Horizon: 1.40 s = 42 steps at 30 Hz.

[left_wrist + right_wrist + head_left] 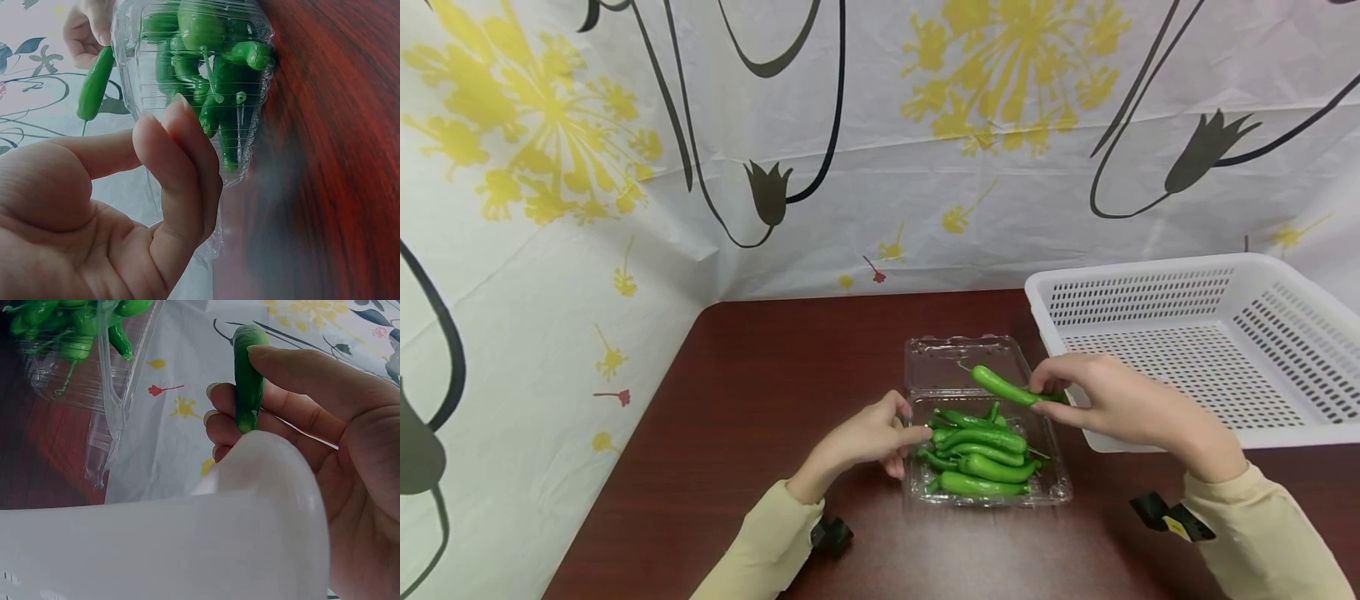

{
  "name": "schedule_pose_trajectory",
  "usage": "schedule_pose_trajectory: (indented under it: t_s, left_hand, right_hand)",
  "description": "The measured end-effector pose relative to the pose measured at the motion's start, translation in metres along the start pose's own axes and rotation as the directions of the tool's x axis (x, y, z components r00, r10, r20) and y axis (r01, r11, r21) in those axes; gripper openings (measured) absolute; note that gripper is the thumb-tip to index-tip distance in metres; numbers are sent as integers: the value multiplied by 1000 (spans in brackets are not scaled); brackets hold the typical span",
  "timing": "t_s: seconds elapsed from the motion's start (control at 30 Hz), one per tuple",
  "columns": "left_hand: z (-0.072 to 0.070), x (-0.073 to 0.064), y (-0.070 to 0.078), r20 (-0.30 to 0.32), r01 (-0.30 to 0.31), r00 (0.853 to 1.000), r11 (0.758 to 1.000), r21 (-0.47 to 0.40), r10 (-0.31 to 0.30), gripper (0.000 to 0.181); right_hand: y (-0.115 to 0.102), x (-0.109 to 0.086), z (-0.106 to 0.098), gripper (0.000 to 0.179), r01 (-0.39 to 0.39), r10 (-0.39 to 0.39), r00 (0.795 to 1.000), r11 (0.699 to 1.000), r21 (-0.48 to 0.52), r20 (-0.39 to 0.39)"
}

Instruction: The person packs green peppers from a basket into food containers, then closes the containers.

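In the head view, a clear plastic clamshell box (1060,479) lies on the table with its lid folded back. Several green chili peppers (988,468) are piled inside. My left hand (872,437) holds the box's left edge, thumb over the rim and fingers along the outer wall; the thumb tip is hidden behind the fingers in the left wrist view. My right hand (1112,400) pinches one green chili pepper (1003,387) between thumb and fingers, above the box's right side. In the right wrist view this pepper (248,375) points up, near the white basket's rim (275,481).
A large white plastic basket (1058,333) with slotted walls stands at the right, close beside the box. The dark red wooden table (775,400) meets a flower-patterned white cloth (865,208) at the back and left.
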State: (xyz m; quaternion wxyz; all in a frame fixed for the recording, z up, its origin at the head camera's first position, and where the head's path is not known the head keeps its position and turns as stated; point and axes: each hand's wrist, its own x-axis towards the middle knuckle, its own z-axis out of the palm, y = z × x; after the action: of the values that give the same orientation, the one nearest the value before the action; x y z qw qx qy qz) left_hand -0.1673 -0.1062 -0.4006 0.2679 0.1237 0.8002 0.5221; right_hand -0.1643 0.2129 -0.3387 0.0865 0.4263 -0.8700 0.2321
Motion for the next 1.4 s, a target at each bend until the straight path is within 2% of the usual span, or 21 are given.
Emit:
schedule_pose_trajectory:
  t_s: [0.2,0.47,0.8,1.4]
  left_hand:
    - [0,0,0,-1,0,1000,1000,0,0,44]
    - [0,-1,0,0,4,1000,1000,2,-4,45]
    - [0,-1,1,-3,10,1000,1000,11,-10,46]
    - [0,0,0,6,5,1000,1000,8,-5,44]
  right_hand:
    - [-2,1,1,20,-15,13,999,999,40,34]
    - [-2,3,7,20,-1,-1,999,999,37,46]
    - [-2,4,13,17,-33,27,996,997,72,79]
    - [-3,8,24,13,-21,13,993,997,69,115]
